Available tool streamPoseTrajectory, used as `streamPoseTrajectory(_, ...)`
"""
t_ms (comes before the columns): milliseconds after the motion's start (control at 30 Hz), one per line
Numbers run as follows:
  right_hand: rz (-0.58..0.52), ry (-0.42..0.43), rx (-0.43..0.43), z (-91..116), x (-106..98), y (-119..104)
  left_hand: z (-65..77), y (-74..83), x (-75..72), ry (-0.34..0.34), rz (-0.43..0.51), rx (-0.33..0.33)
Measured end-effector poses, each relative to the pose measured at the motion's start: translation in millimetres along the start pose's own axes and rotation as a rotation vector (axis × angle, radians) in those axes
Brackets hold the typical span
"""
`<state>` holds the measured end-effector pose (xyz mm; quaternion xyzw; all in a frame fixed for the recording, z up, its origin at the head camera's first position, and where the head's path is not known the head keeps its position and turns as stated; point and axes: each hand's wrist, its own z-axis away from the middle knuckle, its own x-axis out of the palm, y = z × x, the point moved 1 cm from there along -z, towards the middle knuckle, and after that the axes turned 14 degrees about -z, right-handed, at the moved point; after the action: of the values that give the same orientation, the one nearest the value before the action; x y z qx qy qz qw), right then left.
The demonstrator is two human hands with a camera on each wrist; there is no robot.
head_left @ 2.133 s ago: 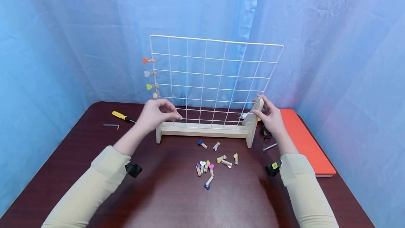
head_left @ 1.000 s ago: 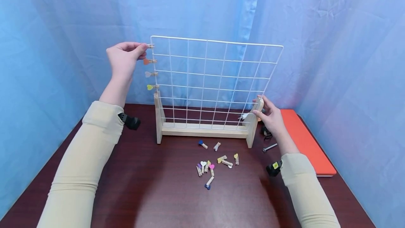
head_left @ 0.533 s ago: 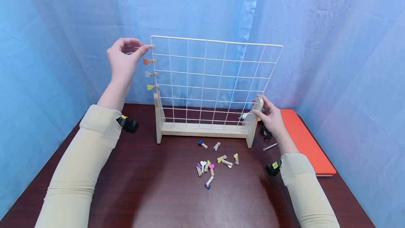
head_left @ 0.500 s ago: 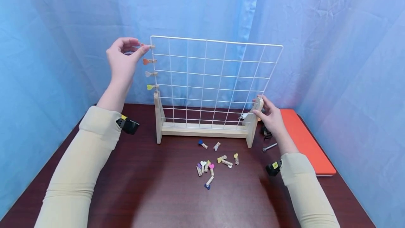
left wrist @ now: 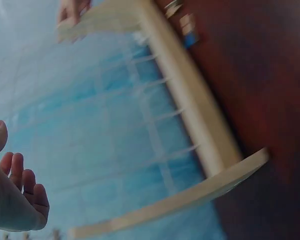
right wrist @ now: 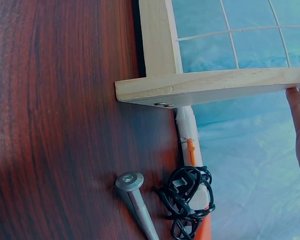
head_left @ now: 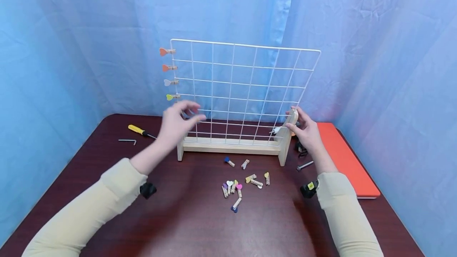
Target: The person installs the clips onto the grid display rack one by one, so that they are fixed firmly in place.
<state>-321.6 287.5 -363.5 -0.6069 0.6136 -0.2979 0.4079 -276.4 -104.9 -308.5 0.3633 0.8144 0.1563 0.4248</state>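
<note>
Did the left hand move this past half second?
Yes: the left hand moved down and right against the wire grid, from its top left corner toward lower left.

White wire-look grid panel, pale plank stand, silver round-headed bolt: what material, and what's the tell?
White rectangular grid panel: probably metal wire, smooth white coating; thin bars, rounded top corners.
Pale plank stand: looks like wood, matte, seemingly unpainted; grain on its side piece.
Silver round-headed bolt: metal, likely steel; grey sheen, threaded shank.

Cream long sleeves (head_left: 348, 211), folded cuffs (head_left: 123, 179), black wrist cameras (head_left: 148, 190), small yellow label (head_left: 310, 186) on the right camera (head_left: 306, 192)
</note>
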Motion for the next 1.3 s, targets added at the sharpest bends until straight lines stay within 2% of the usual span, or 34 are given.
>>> streamPoseTrajectory(100, -0.009, 0.003, -0.005, 0.0, 0.1, 0.8, 25.1, -5.1, 26.9, -0.119, -0.056, 0.033)
streamPoseTrajectory(367, -0.01, 0.006, -0.008, 0.0, -0.7, 1.5, 88.7, -26.1, 90.4, -0.468, -0.074, 0.099)
streamPoseTrajectory(467, -0.007, 0.006, -0.008, 0.1, -1.2, 1.2, 103.1, -31.1, 106.3, -0.536, -0.111, 0.147)
streamPoseTrajectory(600, -0.003, 0.006, -0.003, 0.4, -1.3, 1.2, 113.1, -29.3, 117.8, -0.573, -0.163, 0.182)
streamPoseTrajectory(800, -0.008, 0.002, 0.003, 0.1, -0.5, 1.2, 115.4, -24.1, 122.1, -0.599, -0.186, 0.148)
streamPoseTrajectory(967, -0.013, 0.003, 0.006, 0.5, 0.2, -0.8, 112.7, -22.3, 118.0, -0.66, -0.167, 0.137)
streamPoseTrajectory(1167, 0.006, 0.003, 0.017, 1.7, 1.1, -2.5, 101.0, -17.8, 101.2, -0.741, -0.081, 0.135)
streamPoseTrajectory(1300, 0.003, 0.003, 0.014, 1.9, 0.9, -1.9, 83.0, -11.5, 82.2, -0.716, -0.04, 0.133)
